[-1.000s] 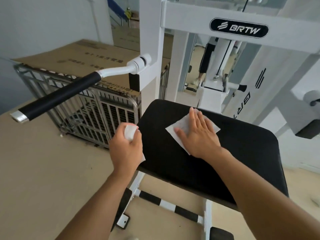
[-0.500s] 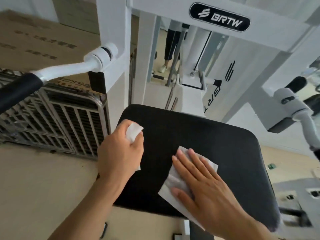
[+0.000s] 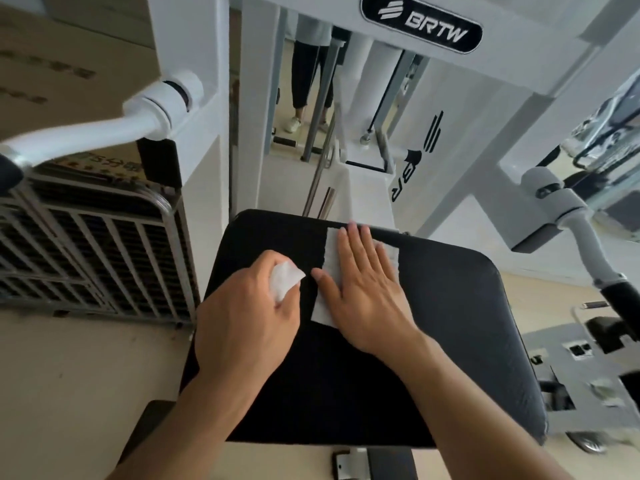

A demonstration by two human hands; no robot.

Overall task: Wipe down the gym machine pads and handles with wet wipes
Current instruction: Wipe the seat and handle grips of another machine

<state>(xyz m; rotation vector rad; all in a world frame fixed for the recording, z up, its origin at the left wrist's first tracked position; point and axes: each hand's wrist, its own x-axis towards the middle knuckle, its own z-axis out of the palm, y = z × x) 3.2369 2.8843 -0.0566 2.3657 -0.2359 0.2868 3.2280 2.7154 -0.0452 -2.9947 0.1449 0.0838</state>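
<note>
The right hand [image 3: 365, 289], fingers flat, had pushed its wet wipe [image 3: 329, 271] from the black pad's [image 3: 450, 323] near edge to its far edge; the left hand [image 3: 246, 320] still gripped a crumpled wipe [image 3: 284, 280].

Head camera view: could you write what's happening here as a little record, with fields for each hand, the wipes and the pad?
Setting: white gym machine frame marked BRTW
Surface being wiped: black padded vinyl seat
Right hand: flat, fingers straight, pressing a spread white wet wipe onto the far part of the pad
Left hand: curled round a crumpled white wipe, above the pad's left side
Handles: white bar at left, untouched
Nearby: metal wire cage on the floor at left
</note>
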